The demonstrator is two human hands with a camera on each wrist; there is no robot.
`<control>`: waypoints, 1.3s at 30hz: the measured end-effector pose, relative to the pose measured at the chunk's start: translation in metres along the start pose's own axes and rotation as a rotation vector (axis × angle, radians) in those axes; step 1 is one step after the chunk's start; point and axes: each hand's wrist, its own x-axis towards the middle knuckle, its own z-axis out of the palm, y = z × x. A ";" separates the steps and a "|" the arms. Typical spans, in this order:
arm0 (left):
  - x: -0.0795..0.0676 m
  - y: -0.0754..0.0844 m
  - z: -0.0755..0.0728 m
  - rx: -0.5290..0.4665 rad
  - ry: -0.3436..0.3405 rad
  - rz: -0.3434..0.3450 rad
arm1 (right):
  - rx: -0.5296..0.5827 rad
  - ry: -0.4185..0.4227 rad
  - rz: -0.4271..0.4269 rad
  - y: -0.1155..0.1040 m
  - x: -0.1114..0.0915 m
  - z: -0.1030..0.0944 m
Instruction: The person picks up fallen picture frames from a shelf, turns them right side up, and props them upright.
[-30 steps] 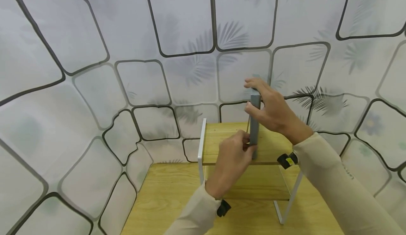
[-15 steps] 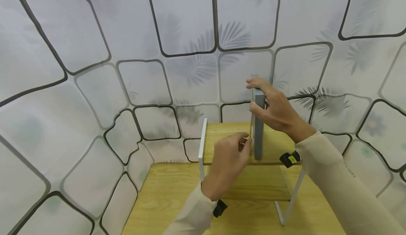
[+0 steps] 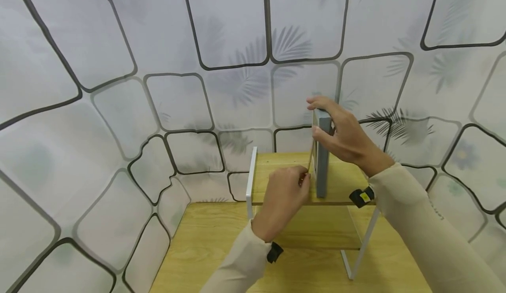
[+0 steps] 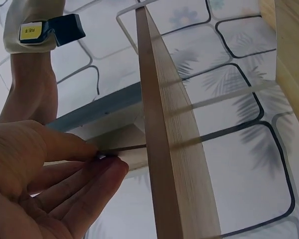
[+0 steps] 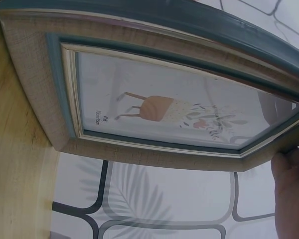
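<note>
A picture frame [image 3: 322,170] with a blue-grey edge stands upright on the upper board of a small wooden rack [image 3: 272,187]. Its glazed front, with a print of a plant in a pot [image 5: 157,108], shows in the right wrist view. My right hand [image 3: 345,137] grips the frame near its top, thumb on the near side and fingers over the top. On the frame's left side, a thin brown panel [image 3: 311,154] leans slightly away from it. My left hand [image 3: 281,198] pinches that panel's lower part between thumb and fingers; its thin edge [image 4: 123,149] appears in the left wrist view.
The rack has a lower board [image 3: 322,231] and white metal legs [image 3: 367,244]. It stands on a wood-grain table [image 3: 201,244]. Patterned cloth [image 3: 237,104] hangs close behind and around the sides.
My left hand has come off the frame's lower edge and moved slightly left. The frame has shifted a little right under my right hand, and the thin panel now stands apart from it.
</note>
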 end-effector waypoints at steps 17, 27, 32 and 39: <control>-0.004 -0.015 -0.012 0.166 0.028 0.071 | -0.003 -0.014 -0.014 -0.001 0.002 0.004; -0.003 -0.020 -0.017 0.205 0.045 0.047 | -0.052 -0.070 0.014 -0.005 0.011 0.006; -0.004 -0.024 -0.019 0.209 0.036 0.035 | -0.059 -0.108 0.025 -0.007 0.015 0.008; -0.004 -0.029 -0.021 0.227 0.049 0.037 | -0.071 -0.146 0.035 -0.011 0.019 0.012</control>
